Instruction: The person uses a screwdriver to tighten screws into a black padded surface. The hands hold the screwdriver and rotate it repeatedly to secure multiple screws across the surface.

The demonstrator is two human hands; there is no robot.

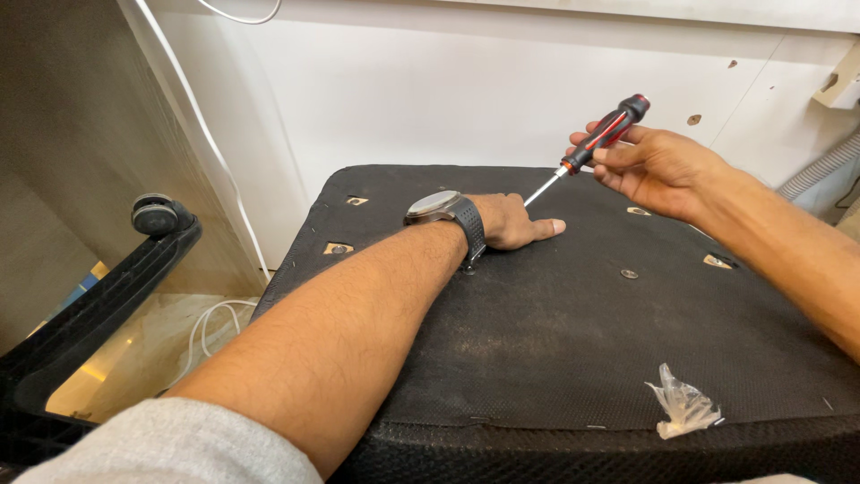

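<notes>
- The person's left hand [515,222] lies flat, palm down, on the black woven-fabric underside of an upturned seat cushion [555,332], fingers stretched out and closed on nothing; a dark round wristwatch [445,213] sits on that wrist.
- The right hand [654,166] has its grip closed around the black-and-red handle of a slim screwdriver [591,148], held tilted, handle up and to the right.
- The screwdriver's bare metal shaft slants down to the left, its tip right at the knuckles of the left hand, just above the fabric.
- Small metal screw points and cut openings [630,273] dot the black fabric on both sides of the hands.
- A crumpled clear plastic packet [683,408] lies near the cushion's front right edge, well apart from both hands; whether it holds anything cannot be told.
- To the left, a black plastic chair-base arm with a caster wheel [156,215] rises beside a white cable [210,327] on the pale floor.
- A white wall panel [466,81] with small holes stands behind the cushion.
</notes>
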